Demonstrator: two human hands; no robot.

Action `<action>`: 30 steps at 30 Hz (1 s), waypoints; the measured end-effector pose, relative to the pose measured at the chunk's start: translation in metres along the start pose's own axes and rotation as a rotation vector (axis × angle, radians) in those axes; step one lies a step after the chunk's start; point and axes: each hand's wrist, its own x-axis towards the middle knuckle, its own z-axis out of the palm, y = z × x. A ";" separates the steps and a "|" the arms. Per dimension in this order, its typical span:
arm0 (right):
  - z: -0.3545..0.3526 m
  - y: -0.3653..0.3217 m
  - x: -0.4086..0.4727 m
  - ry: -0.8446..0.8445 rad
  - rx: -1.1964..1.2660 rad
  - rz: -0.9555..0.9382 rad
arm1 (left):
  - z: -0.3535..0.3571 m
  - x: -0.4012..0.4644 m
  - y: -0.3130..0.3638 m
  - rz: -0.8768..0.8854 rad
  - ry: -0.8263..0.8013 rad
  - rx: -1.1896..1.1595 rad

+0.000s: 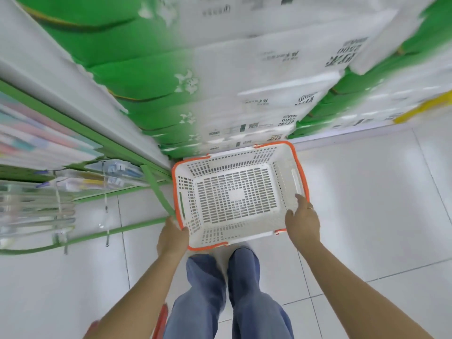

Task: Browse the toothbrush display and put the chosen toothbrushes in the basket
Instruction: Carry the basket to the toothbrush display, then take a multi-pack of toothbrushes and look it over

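Holding the basket (238, 194) by its orange rim, our left hand (171, 237) and right hand (303, 222) each keep a curled grip, open floor (367, 204) rightward.

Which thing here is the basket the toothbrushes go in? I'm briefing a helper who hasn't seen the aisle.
Start at the tall stack of green and white packs ahead; the basket sits just below it, over the white tiled floor. The left hand and right hand hold its near corners. It is the only white perforated box with an orange rim, and it is empty.
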 end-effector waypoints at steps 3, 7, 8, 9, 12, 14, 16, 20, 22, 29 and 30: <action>-0.038 -0.040 -0.058 0.006 0.025 -0.219 | -0.032 -0.069 0.016 0.031 0.082 0.023; -0.089 -0.096 -0.140 0.019 0.101 -0.460 | -0.077 -0.156 0.026 0.082 0.071 -0.175; -0.098 -0.108 -0.156 0.021 0.100 -0.527 | -0.089 -0.175 0.025 0.120 0.056 -0.226; -0.106 -0.120 -0.172 0.027 0.099 -0.602 | -0.103 -0.193 0.023 0.160 0.054 -0.274; -0.126 -0.162 -0.206 0.035 0.095 -0.803 | -0.150 -0.240 0.005 0.236 0.096 -0.379; -0.131 -0.189 -0.225 0.024 0.097 -0.882 | -0.174 -0.260 -0.017 0.253 0.158 -0.375; -0.133 -0.211 -0.244 0.010 0.132 -0.949 | -0.195 -0.278 -0.040 0.245 0.226 -0.407; -0.142 -0.247 -0.272 -0.040 0.259 -0.949 | -0.229 -0.301 -0.073 0.238 0.360 -0.459; -0.149 -0.263 -0.279 -0.072 0.262 -0.931 | -0.250 -0.310 -0.075 0.260 0.459 -0.446; -0.157 -0.340 -0.272 0.000 0.215 -0.816 | -0.371 -0.260 -0.031 0.678 0.673 -0.052; -0.153 -0.351 -0.270 0.037 0.214 -0.800 | -0.385 -0.245 -0.021 0.715 0.624 -0.018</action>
